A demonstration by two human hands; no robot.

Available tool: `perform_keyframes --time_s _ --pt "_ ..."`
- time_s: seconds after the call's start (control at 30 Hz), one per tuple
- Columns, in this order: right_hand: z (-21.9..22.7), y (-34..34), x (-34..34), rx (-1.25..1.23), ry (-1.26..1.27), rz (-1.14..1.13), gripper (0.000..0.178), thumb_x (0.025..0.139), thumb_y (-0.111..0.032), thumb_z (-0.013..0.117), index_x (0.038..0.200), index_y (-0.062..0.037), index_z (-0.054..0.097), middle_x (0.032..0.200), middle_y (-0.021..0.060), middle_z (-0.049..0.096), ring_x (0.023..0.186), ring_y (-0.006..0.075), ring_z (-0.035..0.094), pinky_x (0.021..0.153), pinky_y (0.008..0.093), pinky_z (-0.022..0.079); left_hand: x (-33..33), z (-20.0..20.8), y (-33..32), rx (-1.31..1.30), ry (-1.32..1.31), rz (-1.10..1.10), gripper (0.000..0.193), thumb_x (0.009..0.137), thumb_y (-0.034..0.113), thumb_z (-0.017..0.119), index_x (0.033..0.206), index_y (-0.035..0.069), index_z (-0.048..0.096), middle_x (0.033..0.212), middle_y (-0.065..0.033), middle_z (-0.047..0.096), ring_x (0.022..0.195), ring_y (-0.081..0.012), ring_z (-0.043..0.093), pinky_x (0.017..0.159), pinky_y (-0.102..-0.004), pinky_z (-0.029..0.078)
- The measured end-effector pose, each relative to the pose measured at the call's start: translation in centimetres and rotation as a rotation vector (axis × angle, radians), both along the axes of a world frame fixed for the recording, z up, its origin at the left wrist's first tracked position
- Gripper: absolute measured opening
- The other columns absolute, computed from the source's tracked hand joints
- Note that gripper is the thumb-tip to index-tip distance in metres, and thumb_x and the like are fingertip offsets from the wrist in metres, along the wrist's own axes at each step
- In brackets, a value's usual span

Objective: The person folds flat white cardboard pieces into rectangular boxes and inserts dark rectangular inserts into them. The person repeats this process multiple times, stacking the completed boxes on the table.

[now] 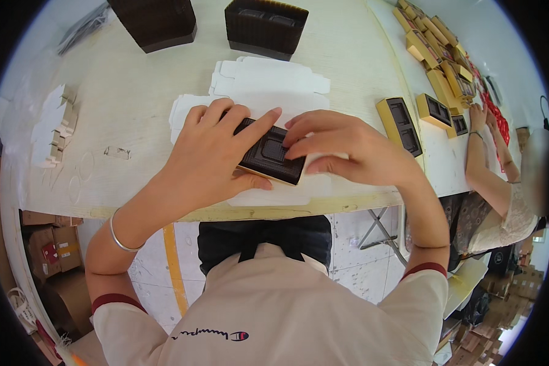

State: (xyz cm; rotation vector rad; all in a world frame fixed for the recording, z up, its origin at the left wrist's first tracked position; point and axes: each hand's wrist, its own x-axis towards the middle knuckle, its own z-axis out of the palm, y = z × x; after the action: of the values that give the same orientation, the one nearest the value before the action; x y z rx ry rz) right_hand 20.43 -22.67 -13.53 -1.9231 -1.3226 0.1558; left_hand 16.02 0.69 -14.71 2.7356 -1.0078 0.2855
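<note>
A black plastic tray (275, 148) with molded recesses sits in a shallow yellow box (268, 174), of which only the near rim shows. My left hand (216, 146) is closed around the box's left part, with the fingers over the top and the thumb along the near side. From the right, my right hand (354, 146) touches the tray with its fingertips. Its fingers are apart, and the thumb is by the box's right end. Beneath both hands lie flat white cardboard blanks (271, 82), partly hidden.
Stacks of dark trays (259, 27) stand at the back. To the right are a yellow box with a black tray (401, 127), smaller ones, and a heap of yellow boxes (436, 46). White folded cartons (55, 128) sit at left. A co-worker's hands (479, 116) work at far right.
</note>
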Motion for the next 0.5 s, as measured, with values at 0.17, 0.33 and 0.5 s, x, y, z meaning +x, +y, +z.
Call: perform_keyframes --time_s 0.17,0.33,0.5 --pt "-0.1 0.2 -0.4 -0.082 -0.241 0.021 0.024 0.070 -0.006 0.075 0.091 -0.0017 0.063 0.099 0.0100 0.060 0.100 0.0333 0.059 0.076 0.0401 0.052 0.5 0.0 0.2 0.011 0.085 0.003 0.091 0.060 0.042 0.082 0.139 0.013 0.047 0.111 -0.0081 0.051 0.111 -0.0284 0.045 0.095 -0.0407 0.031" --pt "-0.7 0.4 -0.3 -0.048 -0.262 -0.060 0.023 0.070 -0.006 0.074 0.090 -0.0021 0.063 0.097 0.0090 0.061 0.099 0.0333 0.060 0.075 0.0391 0.053 0.0 -0.2 -0.3 -0.013 0.041 0.085 0.089 0.061 0.041 0.082 0.138 0.014 0.048 0.117 -0.0095 0.051 0.115 -0.0290 0.044 0.096 -0.0428 0.032" --pt "-1.3 0.2 -0.9 -0.049 -0.347 -0.110 0.018 0.073 -0.008 0.073 0.088 -0.0035 0.063 0.100 0.0097 0.060 0.099 0.0290 0.060 0.073 0.0360 0.053 0.2 -1.6 0.5 0.038 -0.034 0.071 0.083 0.064 0.041 0.080 0.136 0.014 0.049 0.127 -0.0119 0.049 0.121 -0.0318 0.043 0.100 -0.0462 0.033"
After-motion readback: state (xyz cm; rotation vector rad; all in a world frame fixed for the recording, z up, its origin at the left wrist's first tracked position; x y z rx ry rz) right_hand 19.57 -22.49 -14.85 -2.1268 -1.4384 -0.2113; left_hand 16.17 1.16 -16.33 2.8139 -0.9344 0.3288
